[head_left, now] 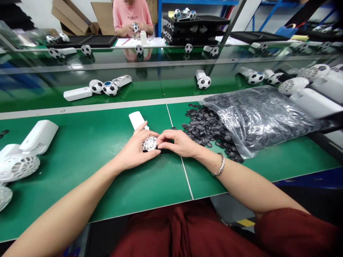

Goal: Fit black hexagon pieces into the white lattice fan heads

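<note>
My left hand [139, 148] is wrapped round a white openwork ball shell [150, 143] and holds it on the green bench. A flat white handle [137, 120] sticks out beyond the fingers and seems joined to the shell. On the shell's right side, my right hand [175, 142] pinches a small black piece [158, 146], mostly hidden by the fingertips. To the right lies a heap of black pentagon-like pieces [206, 123], spilling from a clear plastic bag [262, 117] full of them.
More white shells [23, 166] with handles lie at the left, and others [293, 85] at the right. Football-patterned pieces [110, 88] rest on the green conveyor [160, 84] ahead. Across it, a person in pink [132, 18] holds one, beside stacked black trays [195, 32].
</note>
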Demonstrator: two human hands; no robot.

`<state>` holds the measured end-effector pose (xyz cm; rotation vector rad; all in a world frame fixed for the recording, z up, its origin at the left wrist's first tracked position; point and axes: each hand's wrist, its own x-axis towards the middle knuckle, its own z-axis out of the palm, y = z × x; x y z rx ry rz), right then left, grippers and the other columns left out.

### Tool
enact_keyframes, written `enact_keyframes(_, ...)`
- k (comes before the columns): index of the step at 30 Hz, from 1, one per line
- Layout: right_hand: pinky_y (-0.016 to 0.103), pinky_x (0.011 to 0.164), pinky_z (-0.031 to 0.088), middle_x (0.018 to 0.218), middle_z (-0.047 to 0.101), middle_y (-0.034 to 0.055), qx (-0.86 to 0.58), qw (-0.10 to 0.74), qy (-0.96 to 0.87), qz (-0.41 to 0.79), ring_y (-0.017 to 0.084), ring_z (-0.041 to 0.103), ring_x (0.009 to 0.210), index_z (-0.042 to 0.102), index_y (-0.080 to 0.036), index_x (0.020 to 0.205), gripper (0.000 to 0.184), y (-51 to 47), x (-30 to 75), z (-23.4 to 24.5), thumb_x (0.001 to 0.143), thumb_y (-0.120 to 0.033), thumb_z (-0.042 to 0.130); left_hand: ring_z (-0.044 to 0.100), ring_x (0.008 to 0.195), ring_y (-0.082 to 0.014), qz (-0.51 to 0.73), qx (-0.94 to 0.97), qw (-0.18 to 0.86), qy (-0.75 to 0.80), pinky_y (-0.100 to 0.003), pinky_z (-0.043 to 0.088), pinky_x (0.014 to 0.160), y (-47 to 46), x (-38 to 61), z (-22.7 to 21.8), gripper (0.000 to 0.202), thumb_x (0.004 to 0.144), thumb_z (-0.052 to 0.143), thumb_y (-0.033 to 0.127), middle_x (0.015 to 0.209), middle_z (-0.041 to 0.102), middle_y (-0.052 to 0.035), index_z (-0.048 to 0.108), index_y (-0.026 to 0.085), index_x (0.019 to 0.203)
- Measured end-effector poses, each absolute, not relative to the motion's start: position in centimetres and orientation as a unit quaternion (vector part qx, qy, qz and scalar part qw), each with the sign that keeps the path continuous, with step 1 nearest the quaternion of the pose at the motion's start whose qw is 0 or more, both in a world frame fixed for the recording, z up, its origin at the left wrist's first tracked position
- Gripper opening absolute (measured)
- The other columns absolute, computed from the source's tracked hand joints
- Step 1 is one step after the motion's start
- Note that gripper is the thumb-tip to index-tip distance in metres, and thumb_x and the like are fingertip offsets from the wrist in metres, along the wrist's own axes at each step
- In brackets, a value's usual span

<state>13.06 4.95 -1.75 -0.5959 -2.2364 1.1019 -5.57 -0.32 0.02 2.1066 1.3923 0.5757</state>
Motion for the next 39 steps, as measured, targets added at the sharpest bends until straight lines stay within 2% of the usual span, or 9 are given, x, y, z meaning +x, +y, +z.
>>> enact_keyframes(6,0.022,0.072,0.045,0.075,0.06,-0.0003,-0.247,0.292,-0.8,0.463,0.01,0.056,0.071,0.06,-0.015,0.073,0.007,4.9,12.6,-1.8,0.074,-0.019,0.065,0.014,0.135,-0.0297,0.218,0.796,0.246,0.509,-0.05,0.022,0.108,-0.1,-5.4,-0.3,0.03,0.078,0.052,0.035,0.118,0.056,-0.0052,0.055,0.022,0.105)
enact_keyframes(12,0.019,0.061,0.044,0.07,0.056,-0.0036,-0.286,0.255,-0.765,0.518,0.008,0.051,0.063,0.055,-0.016,0.073,0.026,5.5,12.3,-1.9,0.067,-0.037,0.07,0.021,0.133,-0.0312,0.247,0.805,0.214,0.496,-0.049,0.034,0.101,0.3,-5.9,-1.6,0.035,0.076,0.053,0.033,0.126,0.05,-0.0038,0.054,0.028,0.11)
enact_keyframes(17,0.028,0.075,0.043,0.092,0.059,0.0045,-0.501,0.235,-0.807,0.208,0.017,0.053,0.088,0.061,-0.02,0.09,0.031,7.3,14.8,-0.7,0.076,-0.048,0.06,0.026,0.131,-0.0289,0.255,0.806,0.235,0.48,-0.048,0.035,0.101,-0.2,-5.9,-1.8,0.034,0.075,0.052,0.038,0.135,0.04,-0.0046,0.051,0.029,0.108)
enact_keyframes(19,0.03,0.077,0.042,0.099,0.058,0.007,-0.563,0.171,-0.801,0.114,0.02,0.052,0.096,0.062,-0.022,0.097,0.03,7.9,15.8,-0.6,0.078,-0.045,0.058,0.022,0.133,-0.0291,0.253,0.812,0.235,0.472,-0.05,0.032,0.103,-0.3,-5.9,-2.0,0.033,0.074,0.055,0.042,0.133,0.042,-0.0042,0.051,0.029,0.104)
enact_keyframes(22,0.027,0.071,0.042,0.093,0.062,0.0036,-0.555,0.095,-0.819,0.11,0.017,0.057,0.088,0.065,-0.025,0.089,0.015,8.2,16.3,-0.9,0.082,-0.034,0.055,0.02,0.133,-0.0308,0.255,0.808,0.237,0.476,-0.054,0.028,0.103,0.0,-5.9,-2.0,0.032,0.074,0.057,0.042,0.136,0.038,-0.0054,0.051,0.028,0.102)
enact_keyframes(25,0.026,0.071,0.042,0.087,0.063,0.0033,-0.529,0.092,-0.835,0.122,0.016,0.059,0.083,0.065,-0.022,0.084,0.015,7.7,16.1,-1.1,0.084,-0.027,0.051,0.02,0.134,-0.0286,0.225,0.823,0.256,0.455,-0.051,0.026,0.105,0.2,-6.0,-1.4,0.029,0.075,0.056,0.031,0.138,0.036,-0.0062,0.05,0.026,0.103)
enact_keyframes(29,0.026,0.071,0.042,0.095,0.061,0.0058,-0.499,0.101,-0.85,0.136,0.017,0.058,0.086,0.061,-0.021,0.1,0.025,6.8,15.7,-1.0,0.082,-0.038,0.055,0.018,0.134,-0.0254,0.203,0.829,0.282,0.438,-0.048,0.023,0.108,0.2,-6.1,-0.5,0.038,0.07,0.058,0.02,0.138,0.034,-0.0082,0.048,0.023,0.106)
enact_keyframes(34,0.022,0.072,0.041,0.088,0.061,0.0028,-0.47,0.079,-0.866,0.15,0.014,0.058,0.081,0.063,-0.02,0.088,0.011,6.4,15.1,-1.0,0.082,-0.022,0.054,0.013,0.134,-0.0299,0.216,0.795,0.296,0.484,-0.049,0.022,0.107,-0.2,-6.1,-0.4,0.052,0.063,0.067,0.026,0.141,0.022,-0.0096,0.045,0.023,0.11)
enact_keyframes(39,0.027,0.069,0.04,0.084,0.062,0.0056,-0.464,0.039,-0.884,0.037,0.019,0.057,0.082,0.062,-0.017,0.087,0.016,5.9,14.8,-0.9,0.086,-0.018,0.047,0.028,0.125,-0.0313,0.218,0.738,0.308,0.559,-0.05,0.028,0.104,-0.7,-6.1,0.0,0.057,0.057,0.072,0.033,0.124,0.027,-0.009,0.047,0.024,0.108)
